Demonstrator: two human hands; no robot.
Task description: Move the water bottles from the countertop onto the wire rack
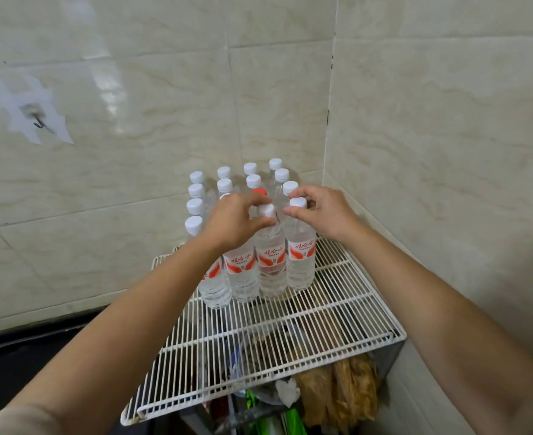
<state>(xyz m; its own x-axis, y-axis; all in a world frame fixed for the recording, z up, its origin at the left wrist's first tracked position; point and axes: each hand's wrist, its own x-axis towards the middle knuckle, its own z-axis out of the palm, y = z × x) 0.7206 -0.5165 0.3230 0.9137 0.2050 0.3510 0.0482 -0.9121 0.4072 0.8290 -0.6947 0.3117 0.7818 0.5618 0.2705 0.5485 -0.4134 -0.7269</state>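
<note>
Several clear water bottles with white caps and red-and-white labels stand in rows on the back half of a white wire rack (337, 312), in the tiled corner. My left hand (232, 222) grips the neck of a front-row bottle (271, 262), fingers wrapped just under its cap. My right hand (321, 211) pinches the cap of the front-right bottle (301, 255) between thumb and fingers. One bottle behind them has a red cap (260, 192). Both held bottles stand upright with their bases on the rack.
Tiled walls close in behind and to the right. The front half of the rack is bare wire. Under the rack lie bags and packets (340, 394). A dark countertop (17, 356) runs at the lower left. A metal hook (38, 120) sticks out of the left wall.
</note>
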